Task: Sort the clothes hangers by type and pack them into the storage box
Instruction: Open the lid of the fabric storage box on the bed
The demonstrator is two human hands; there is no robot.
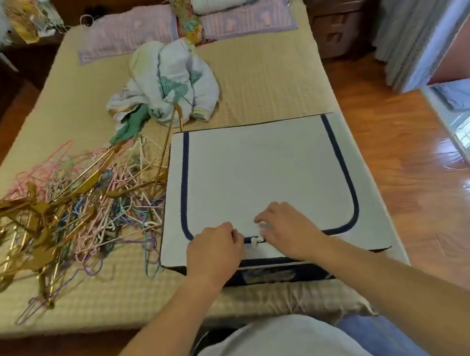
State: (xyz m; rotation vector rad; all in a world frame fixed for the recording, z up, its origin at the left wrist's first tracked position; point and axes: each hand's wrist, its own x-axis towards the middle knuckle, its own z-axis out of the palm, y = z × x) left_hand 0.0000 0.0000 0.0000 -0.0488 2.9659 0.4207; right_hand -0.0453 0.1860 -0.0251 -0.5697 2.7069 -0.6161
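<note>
A white fabric storage box [260, 170] with a dark blue U-shaped zipper line lies closed on the bed's near right part. Its white zipper pulls [256, 240] sit at the near edge of the lid. My left hand [214, 251] rests there with curled fingers just left of the pulls. My right hand [289, 229] lies on the lid just right of them, fingers bent toward the pulls. Whether either hand pinches a pull is unclear. A tangled heap of hangers [58, 218] lies left of the box: gold ones, thin pink, purple, blue and white wire ones.
A crumpled light quilt [166, 84] lies behind the box. Pillows [131, 34] line the headboard. The bed mat [268, 86] is bare at the far right. Wooden floor surrounds the bed, with a nightstand [341, 22] at the back right.
</note>
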